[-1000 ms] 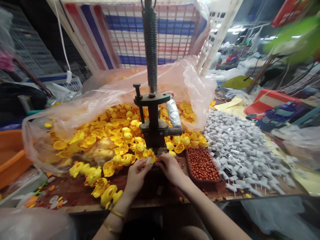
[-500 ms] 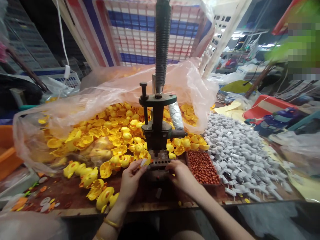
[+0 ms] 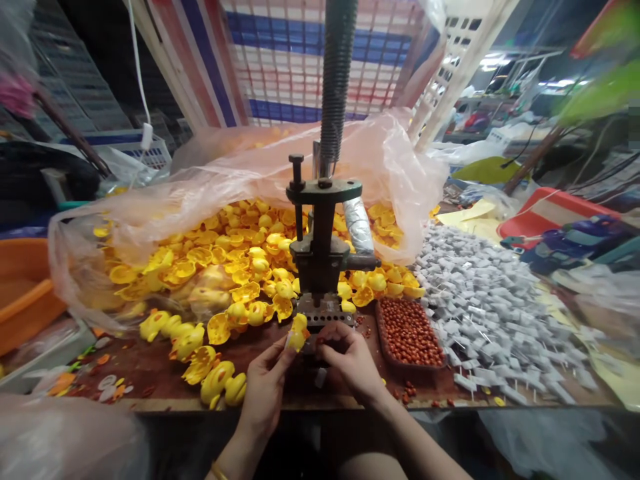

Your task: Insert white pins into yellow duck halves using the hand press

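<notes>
Between thumb and fingers, my left hand (image 3: 270, 377) holds a small yellow duck piece (image 3: 299, 333) just in front of the press. My right hand (image 3: 347, 357) is to the right of it, thumb and fingertips pinched together; what they hold, if anything, is too small to name. Behind both hands stands the dark metal press (image 3: 320, 267), with a row of holes in its base block. A red tray (image 3: 410, 333) of small reddish-brown beads sits right of the press. Yellow duck halves (image 3: 245, 293) lie heaped to its left and behind it.
Many grey-white blocks with thin pins (image 3: 500, 313) are piled at the right. A clear plastic bag (image 3: 200, 173) covers part of the duck heap. An orange basin (image 3: 25, 300) stands far left, and a red container (image 3: 545, 213) back right.
My left hand has drawn the yellow duck piece nearer and turned it upright. My right hand has come away from the press base, lower and towards the duck piece. The camera view has shifted slightly.
</notes>
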`<state>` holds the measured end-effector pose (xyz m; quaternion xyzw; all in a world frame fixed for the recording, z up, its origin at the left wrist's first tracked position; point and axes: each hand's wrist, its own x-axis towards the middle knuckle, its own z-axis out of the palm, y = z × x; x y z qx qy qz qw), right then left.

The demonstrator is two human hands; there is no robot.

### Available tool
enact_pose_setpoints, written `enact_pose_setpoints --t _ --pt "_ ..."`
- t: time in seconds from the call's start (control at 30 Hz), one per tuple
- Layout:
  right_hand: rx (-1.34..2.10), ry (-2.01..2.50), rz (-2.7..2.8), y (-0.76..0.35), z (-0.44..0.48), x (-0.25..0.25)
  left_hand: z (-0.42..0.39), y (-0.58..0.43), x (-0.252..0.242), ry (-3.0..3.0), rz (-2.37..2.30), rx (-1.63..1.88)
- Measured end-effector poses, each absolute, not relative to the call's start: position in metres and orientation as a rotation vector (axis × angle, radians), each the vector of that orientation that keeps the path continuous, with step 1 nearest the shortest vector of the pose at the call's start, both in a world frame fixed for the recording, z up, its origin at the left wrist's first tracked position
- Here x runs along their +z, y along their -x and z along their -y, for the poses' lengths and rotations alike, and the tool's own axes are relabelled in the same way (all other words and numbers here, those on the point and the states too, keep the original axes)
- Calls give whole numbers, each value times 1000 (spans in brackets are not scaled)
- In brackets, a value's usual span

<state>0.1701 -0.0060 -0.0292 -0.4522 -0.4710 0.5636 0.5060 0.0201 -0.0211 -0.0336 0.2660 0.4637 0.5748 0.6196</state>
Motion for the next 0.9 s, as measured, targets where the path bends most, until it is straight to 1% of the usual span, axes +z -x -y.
enact_pose_setpoints --t 0.07,0.13,0.27,0.37,0.43,0.57,0.63,0.7,0.77,0.83,0.9 --pt "1495 1027 981 -165 8 -26 20 -23 -32 -592 -1024 1316" --pt "1546 994 913 -162 10 -25 19 -26 -30 -576 -990 1306" --pt "1479 997 925 -162 11 -28 21 -28 -29 -531 -944 1281" --pt "1282 1104 1066 -165 9 -29 22 -27 -31 -530 -951 1261" --pt "1085 1164 1266 -166 3 -29 17 -24 -33 -615 -1010 1259" --pt "576 1356 1685 -168 -17 -34 -13 -18 -35 -1072 -1203 1216" --pt "495 1468 1718 -175 -31 -38 -33 -16 -34 -1344 -1250 1160" --pt "534 1513 1658 -191 -53 -35 -49 -15 -32 -1569 -1259 1082" --pt "547 1511 1571 -215 -84 -16 -60 -14 -29 -1749 -1236 1002" --pt "510 1403 1503 -236 -122 19 -64 -14 -27 -1882 -1197 948" --pt "474 1057 1418 -246 -154 65 -63 -15 -25 -1970 -1176 915"
